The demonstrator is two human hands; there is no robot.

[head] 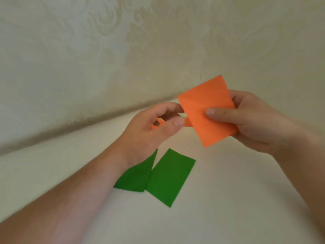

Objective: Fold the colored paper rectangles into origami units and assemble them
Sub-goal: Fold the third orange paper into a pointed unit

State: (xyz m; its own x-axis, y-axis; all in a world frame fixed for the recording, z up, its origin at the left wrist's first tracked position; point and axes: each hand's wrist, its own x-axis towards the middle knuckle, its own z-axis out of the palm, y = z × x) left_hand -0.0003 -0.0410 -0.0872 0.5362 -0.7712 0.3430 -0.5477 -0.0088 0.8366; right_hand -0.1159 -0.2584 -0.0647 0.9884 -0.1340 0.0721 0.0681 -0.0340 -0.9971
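**Orange sheet held up above two green rectangles**

Head view: I am seeing open pale tabletop lying right of and in front of the green rectangles, which are sitting side by side, edges touching, below the orange paper. I am holding that orange paper in the air: my right hand is pinching it, thumb on its face, fingers behind. My left hand is curling its fingers around another orange piece at the sheet's left edge. Behind the paper, patterned cream wallpaper is meeting the table's far edge.
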